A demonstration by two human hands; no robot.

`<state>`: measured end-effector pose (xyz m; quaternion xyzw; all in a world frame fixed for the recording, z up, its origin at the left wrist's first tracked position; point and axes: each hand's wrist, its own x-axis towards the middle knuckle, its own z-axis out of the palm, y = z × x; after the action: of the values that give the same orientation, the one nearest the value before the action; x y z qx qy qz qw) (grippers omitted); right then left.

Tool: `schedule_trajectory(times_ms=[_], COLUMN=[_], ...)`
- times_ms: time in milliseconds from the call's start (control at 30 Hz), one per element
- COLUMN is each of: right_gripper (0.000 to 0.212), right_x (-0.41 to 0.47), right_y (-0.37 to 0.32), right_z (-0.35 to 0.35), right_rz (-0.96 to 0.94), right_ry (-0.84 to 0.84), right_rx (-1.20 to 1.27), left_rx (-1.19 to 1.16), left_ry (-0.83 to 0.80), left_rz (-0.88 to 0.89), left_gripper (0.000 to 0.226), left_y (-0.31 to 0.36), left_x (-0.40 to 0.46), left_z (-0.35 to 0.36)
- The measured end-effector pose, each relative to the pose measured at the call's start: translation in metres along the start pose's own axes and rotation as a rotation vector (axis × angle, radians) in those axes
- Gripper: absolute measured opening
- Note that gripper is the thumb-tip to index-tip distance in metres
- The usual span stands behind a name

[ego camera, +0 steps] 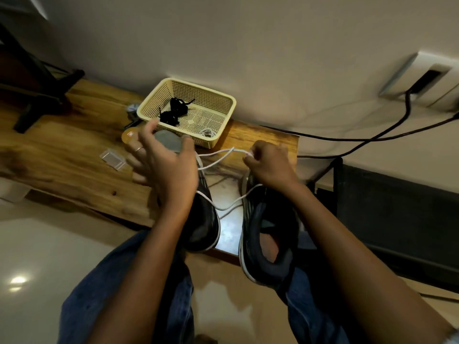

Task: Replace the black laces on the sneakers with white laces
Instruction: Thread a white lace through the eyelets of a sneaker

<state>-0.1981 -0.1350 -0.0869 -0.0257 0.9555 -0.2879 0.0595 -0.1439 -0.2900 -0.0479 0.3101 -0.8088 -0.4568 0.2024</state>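
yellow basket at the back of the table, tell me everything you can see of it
The yellow basket is a shallow rectangular tray of perforated, plastic-looking lattice with a solid rolled rim and rounded corners. It sits upright on the wooden table, close to the wall. Inside lie bunched black laces toward its left side and a small pale coil at the near right corner. The left hand hovers in front of its near edge; contact is unclear.

We see two dark sneakers (206, 219) side by side on the table edge. White lace (216, 155) strung loosely between them. Black laces (173, 111) heaped in the basket.
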Motion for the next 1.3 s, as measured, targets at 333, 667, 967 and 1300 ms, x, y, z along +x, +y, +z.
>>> schedule_trajectory(times_ms=[333,667,967,1300], right_gripper=[0.025,0.031,0.029,0.036], right_x=[-0.029,-0.03,-0.033,-0.053], right_y=[-0.027,0.019,0.018,0.048], right_z=[-0.054,-0.063,-0.057,-0.069], right_rz=[-0.229,-0.124,-0.029,0.235], right_ry=[-0.186,-0.507,-0.521,-0.22], right_rx=[0.645,-0.217,-0.4,0.16], left_rx=[-0.536,-0.731,-0.929,-0.271], left_ry=[-0.765,-0.323,-0.212,-0.085], left_rz=[-0.362,-0.322,-0.325,0.15], left_gripper=[0.033,0.023,0.012,0.007], left_y=[0.033,0.034,0.027,0.019], left_x=[-0.027,0.009,0.023,0.009], left_z=[0.027,0.036,0.038,0.037])
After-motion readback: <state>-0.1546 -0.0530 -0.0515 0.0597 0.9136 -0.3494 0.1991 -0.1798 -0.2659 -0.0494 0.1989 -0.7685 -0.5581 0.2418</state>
